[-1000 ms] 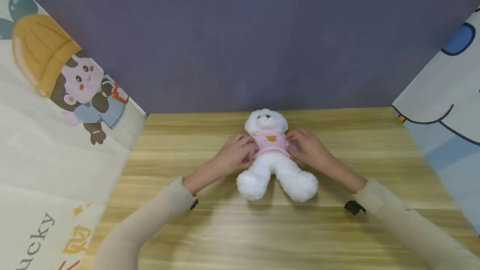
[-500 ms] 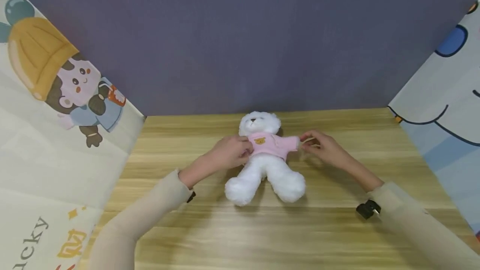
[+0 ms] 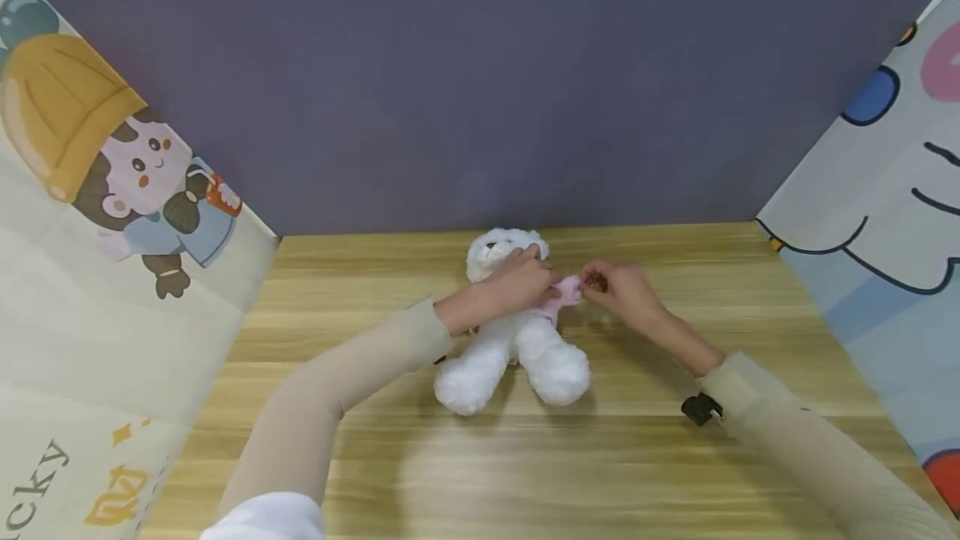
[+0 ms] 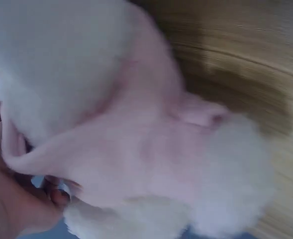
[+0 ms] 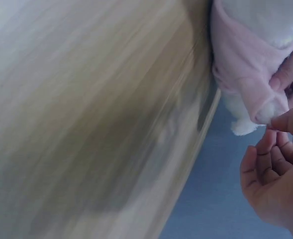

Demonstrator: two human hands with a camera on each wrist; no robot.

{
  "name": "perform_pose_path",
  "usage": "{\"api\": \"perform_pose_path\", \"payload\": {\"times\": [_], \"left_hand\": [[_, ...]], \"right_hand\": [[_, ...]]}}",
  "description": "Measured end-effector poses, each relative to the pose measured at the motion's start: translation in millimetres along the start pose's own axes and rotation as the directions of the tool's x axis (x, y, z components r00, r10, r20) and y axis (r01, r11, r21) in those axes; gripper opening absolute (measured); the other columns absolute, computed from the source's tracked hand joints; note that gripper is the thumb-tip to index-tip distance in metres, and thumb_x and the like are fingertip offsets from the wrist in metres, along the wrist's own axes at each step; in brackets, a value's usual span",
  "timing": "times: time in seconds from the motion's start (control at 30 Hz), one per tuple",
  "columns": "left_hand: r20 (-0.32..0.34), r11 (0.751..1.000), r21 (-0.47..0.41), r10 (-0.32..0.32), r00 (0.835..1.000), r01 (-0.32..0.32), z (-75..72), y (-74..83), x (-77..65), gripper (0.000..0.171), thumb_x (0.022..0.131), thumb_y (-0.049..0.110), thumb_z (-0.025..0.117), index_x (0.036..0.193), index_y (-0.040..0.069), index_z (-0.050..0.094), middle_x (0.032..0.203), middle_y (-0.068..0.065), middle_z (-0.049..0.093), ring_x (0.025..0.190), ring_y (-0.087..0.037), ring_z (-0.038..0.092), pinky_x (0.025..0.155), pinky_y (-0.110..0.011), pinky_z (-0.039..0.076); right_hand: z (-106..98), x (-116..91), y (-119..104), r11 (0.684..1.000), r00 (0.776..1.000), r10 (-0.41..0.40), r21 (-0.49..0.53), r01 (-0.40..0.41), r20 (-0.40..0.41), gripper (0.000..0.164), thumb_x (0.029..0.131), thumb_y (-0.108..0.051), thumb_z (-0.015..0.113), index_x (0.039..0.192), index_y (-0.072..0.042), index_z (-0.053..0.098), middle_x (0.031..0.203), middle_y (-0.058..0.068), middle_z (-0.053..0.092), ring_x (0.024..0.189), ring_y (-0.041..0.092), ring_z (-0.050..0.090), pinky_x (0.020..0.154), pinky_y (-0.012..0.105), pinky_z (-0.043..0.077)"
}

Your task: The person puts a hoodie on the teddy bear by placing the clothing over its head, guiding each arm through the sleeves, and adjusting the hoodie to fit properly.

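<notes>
A white plush teddy bear [image 3: 555, 369] in a pink shirt [image 3: 567, 292] lies on its back, legs spread towards me. My left hand [image 3: 519, 280] reaches across its chest, covering most of the shirt and part of the head. In the left wrist view its fingers hold the edge of the shirt [image 4: 131, 149]. To the right, my right hand [image 3: 628, 297] pinches the end of the bear's arm. White fluff peeks from the sleeve [image 5: 255, 97] between thumb and forefinger in the right wrist view.
The bear lies on a wood-grain table [image 3: 525, 473], near its far edge. Behind rises a dark grey-blue panel [image 3: 480, 90]. Printed white panels with cartoon figures flank the table, left panel [image 3: 67, 340] and right panel [image 3: 847, 215].
My left hand has moved from the bear's side across its chest to the shirt's sleeve side. The right hand let go of the shirt's side, drew away, and now pinches the arm's end.
</notes>
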State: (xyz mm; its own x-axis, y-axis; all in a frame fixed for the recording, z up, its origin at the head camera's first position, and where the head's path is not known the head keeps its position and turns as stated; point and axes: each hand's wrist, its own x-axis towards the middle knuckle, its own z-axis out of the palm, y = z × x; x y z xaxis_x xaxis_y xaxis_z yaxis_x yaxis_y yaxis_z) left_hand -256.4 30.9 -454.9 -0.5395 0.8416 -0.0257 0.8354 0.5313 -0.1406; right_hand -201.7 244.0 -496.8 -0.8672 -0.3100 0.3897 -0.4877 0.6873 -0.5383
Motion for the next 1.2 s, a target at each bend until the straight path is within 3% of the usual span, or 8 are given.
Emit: {"api": "perform_pose_path", "payload": {"times": [0.3, 0.43, 0.5, 0.57, 0.67, 0.77, 0.9, 1.2], "left_hand": [[0.03, 0.999, 0.05, -0.005, 1.0, 0.004, -1.5, -7.5, -25.0, 0.04, 0.106, 0.049, 0.047, 0.134, 0.029, 0.066, 0.136, 0.009, 0.062, 0.116, -0.02, 0.05, 0.096, -0.037, 0.042], [-0.145, 0.99, -0.13, 0.043, 0.989, -0.062, -2.4, -17.0, -56.0, 0.033, 0.106, 0.031, 0.055, 0.133, 0.016, 0.066, 0.135, -0.002, 0.062, 0.119, -0.024, 0.054, 0.101, -0.04, 0.043], [-0.25, 0.969, -0.243, -0.019, 0.968, -0.043, -2.1, -25.9, -78.1, 0.025, 0.102, 0.019, 0.062, 0.125, 0.011, 0.068, 0.127, -0.005, 0.066, 0.118, -0.026, 0.057, 0.103, -0.042, 0.045], [-0.285, 0.936, -0.351, -0.127, 0.95, 0.02, 0.6, -35.5, -100.1, 0.022, 0.098, 0.015, 0.067, 0.119, 0.008, 0.068, 0.121, -0.007, 0.067, 0.116, -0.028, 0.059, 0.103, -0.044, 0.046], [-0.173, 0.858, -0.493, -0.263, 0.949, 0.148, 11.6, -46.2, -124.6, 0.033, 0.096, 0.023, 0.072, 0.124, 0.008, 0.065, 0.126, -0.01, 0.063, 0.121, -0.031, 0.057, 0.105, -0.047, 0.046], [-0.042, 0.767, -0.61, -0.281, 0.959, 0.198, 29.2, -47.9, -134.4, 0.048, 0.096, 0.032, 0.071, 0.137, 0.011, 0.058, 0.136, -0.013, 0.054, 0.121, -0.032, 0.055, 0.103, -0.049, 0.047], [-0.046, 0.662, -0.734, -0.273, 0.961, 0.153, 47.8, -41.0, -135.5, 0.051, 0.095, 0.025, 0.073, 0.142, 0.014, 0.057, 0.136, -0.015, 0.052, 0.116, -0.028, 0.055, 0.097, -0.046, 0.05], [-0.079, 0.566, -0.812, -0.352, 0.933, 0.145, 61.2, -49.0, -154.2, 0.036, 0.089, 0.007, 0.077, 0.123, 0.014, 0.067, 0.132, -0.006, 0.064, 0.123, -0.026, 0.058, 0.105, -0.044, 0.047]], "right_hand": [[6.2, -9.6, -0.8, 0.998, 0.997, 0.065, -0.03, -0.064, 0.041, 0.006, 0.096, -0.008, 0.069, 0.099, -0.004, 0.068, 0.075, 0.002, 0.065, 0.063, 0.011, 0.056, 0.056, 0.025, 0.047], [7.3, -14.2, -1.9, 0.998, 0.996, 0.069, -0.017, -0.068, 0.057, 0.006, 0.094, -0.006, 0.071, 0.098, -0.003, 0.068, 0.079, 0.004, 0.068, 0.07, 0.015, 0.062, 0.062, 0.028, 0.052], [7.8, -16.8, -3.9, 0.997, 0.995, 0.076, -0.014, -0.075, 0.064, 0.007, 0.094, -0.006, 0.072, 0.098, -0.002, 0.068, 0.082, 0.006, 0.07, 0.073, 0.017, 0.064, 0.064, 0.03, 0.054], [7.9, -19.6, -7.3, 0.996, 0.994, 0.087, -0.011, -0.086, 0.062, 0.009, 0.094, -0.006, 0.071, 0.101, -0.001, 0.068, 0.086, 0.01, 0.071, 0.076, 0.021, 0.066, 0.065, 0.033, 0.055], [6.9, -23.1, -13.7, 0.995, 0.995, 0.099, -0.004, -0.099, 0.028, 0.018, 0.097, -0.002, 0.065, 0.113, 0.004, 0.064, 0.103, 0.017, 0.069, 0.086, 0.028, 0.067, 0.07, 0.039, 0.056], [5.5, -21.6, -24.0, 0.995, 0.995, 0.102, 0.02, -0.102, 0.002, 0.027, 0.1, -0.002, 0.058, 0.126, 0.006, 0.059, 0.12, 0.022, 0.063, 0.099, 0.034, 0.065, 0.076, 0.045, 0.057], [9.7, -12.6, -38.9, 0.994, 0.989, 0.097, 0.044, -0.102, 0.109, 0.031, 0.102, -0.015, 0.061, 0.129, -0.001, 0.061, 0.128, 0.021, 0.061, 0.105, 0.035, 0.063, 0.083, 0.049, 0.056], [30.8, -18.6, -28.3, 0.991, 0.975, 0.091, 0.078, -0.109, 0.204, 0.025, 0.092, -0.009, 0.074, 0.116, -0.007, 0.066, 0.114, 0.016, 0.07, 0.095, 0.031, 0.065, 0.084, 0.048, 0.054]]}}
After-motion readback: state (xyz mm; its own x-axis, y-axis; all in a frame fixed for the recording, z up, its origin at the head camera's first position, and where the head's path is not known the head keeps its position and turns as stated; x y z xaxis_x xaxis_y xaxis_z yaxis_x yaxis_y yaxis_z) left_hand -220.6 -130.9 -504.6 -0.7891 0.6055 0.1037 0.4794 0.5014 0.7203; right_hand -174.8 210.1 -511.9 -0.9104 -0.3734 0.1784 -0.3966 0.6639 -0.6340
